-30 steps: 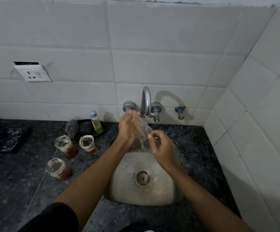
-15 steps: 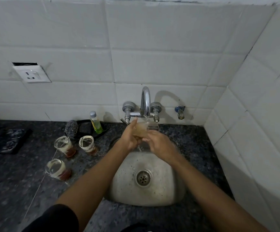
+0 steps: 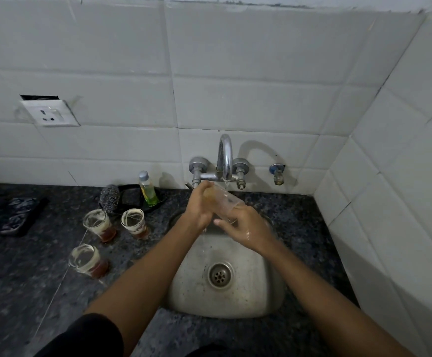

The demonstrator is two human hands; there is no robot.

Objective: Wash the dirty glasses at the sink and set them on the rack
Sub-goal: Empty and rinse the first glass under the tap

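Note:
A clear glass [image 3: 227, 202] lies tilted under the running tap [image 3: 224, 157], above the steel sink [image 3: 256, 289]. My left hand [image 3: 198, 205] grips its upper end, and my right hand [image 3: 245, 226] holds its lower end from below. Water runs off the glass into the basin. Three dirty glasses with foam rings and brown dregs stand on the dark counter left of the sink: two at the back [image 3: 98, 224] [image 3: 134, 222] and one nearer [image 3: 86, 259].
A small bottle of yellow-green liquid [image 3: 148, 188] and a steel scrubber [image 3: 109, 198] sit by a black holder at the wall. A dark patterned object [image 3: 6, 215] lies at far left. A second small tap [image 3: 278, 173] and a wall socket [image 3: 49, 113] are on the tiles.
The glass has turned in my hands under the stream, from level with both hands close together to tilted with my right hand lower. The counter glasses have not moved.

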